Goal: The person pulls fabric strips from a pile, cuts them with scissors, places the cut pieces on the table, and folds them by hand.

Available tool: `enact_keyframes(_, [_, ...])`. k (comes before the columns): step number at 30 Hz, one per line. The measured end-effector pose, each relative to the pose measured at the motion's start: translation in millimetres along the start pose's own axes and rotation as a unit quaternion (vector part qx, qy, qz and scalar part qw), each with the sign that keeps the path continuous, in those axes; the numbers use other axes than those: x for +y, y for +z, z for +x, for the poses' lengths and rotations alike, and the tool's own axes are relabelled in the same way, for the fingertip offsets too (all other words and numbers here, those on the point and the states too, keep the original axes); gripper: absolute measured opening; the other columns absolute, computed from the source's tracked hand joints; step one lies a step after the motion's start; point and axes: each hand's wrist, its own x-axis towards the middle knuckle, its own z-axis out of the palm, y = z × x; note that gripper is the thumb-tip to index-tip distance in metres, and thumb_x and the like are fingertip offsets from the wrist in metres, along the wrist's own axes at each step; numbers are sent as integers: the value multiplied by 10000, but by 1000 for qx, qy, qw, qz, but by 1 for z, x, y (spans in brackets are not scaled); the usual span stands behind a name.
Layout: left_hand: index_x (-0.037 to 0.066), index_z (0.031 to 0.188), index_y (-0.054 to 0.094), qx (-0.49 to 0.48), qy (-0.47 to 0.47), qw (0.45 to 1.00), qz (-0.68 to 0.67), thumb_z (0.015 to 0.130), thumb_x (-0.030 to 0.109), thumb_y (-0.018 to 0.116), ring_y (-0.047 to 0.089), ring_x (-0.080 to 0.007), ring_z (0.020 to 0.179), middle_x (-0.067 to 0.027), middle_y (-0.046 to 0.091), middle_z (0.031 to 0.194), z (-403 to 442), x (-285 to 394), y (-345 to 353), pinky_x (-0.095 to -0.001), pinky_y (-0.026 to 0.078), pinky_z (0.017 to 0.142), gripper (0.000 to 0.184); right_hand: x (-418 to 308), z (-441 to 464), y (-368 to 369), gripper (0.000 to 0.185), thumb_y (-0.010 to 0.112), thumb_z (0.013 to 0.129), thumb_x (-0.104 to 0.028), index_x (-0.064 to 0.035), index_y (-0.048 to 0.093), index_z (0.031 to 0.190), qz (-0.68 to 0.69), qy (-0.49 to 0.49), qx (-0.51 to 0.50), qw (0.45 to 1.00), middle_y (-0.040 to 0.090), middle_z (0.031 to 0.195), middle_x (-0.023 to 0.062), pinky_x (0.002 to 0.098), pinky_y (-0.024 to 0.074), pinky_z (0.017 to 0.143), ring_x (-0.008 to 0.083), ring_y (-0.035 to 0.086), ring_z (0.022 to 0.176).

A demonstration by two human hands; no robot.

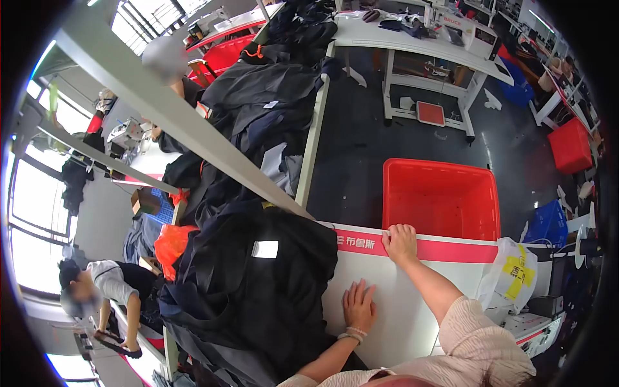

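My left hand (pixel 360 306) lies on the white tabletop (pixel 400 316), palm down with fingers apart and nothing in them. A beaded bracelet (pixel 352 333) circles that wrist. Just left of it is a big heap of black and dark navy garments (pixel 277 309), with a white label (pixel 265 249) on top. At the table's far edge, along the pink strip (pixel 445 250), my right hand (pixel 402 244) has its fingers bent over the rim. Directly beyond that edge, on the floor, stands a red plastic bin (pixel 442 198); its visible inside holds no garments.
A pale post (pixel 187 122) slants across the left. Behind it, a long trough (pixel 316 142) is piled with dark clothes. A white bag with yellow tape (pixel 512 271) sits at right. A sewing table (pixel 412 42) stands ahead. At lower left a co-worker (pixel 119 284) handles a dark piece.
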Motion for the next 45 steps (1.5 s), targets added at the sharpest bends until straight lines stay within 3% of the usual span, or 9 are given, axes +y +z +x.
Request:
enact_keyframes(40, [171, 1207, 536, -20, 3, 999, 25, 722, 136, 614, 317, -326, 1284, -103, 372, 1388, -1, -1, 4, -496, 245, 1057, 493, -2, 1, -4, 236, 550, 858, -268, -42, 561, 791, -17, -2, -12, 1000, 567, 792, 111, 402, 378, 827, 274, 531, 836])
enact_keyframes(45, [153, 1174, 546, -6, -5, 1000, -12, 713, 88, 603, 327, -349, 1270, -119, 397, 1353, 0, 0, 1, -516, 254, 1045, 470, -5, 1, -6, 230, 550, 860, -265, -45, 558, 793, -18, 2, -19, 1000, 568, 799, 111, 402, 376, 828, 275, 531, 837])
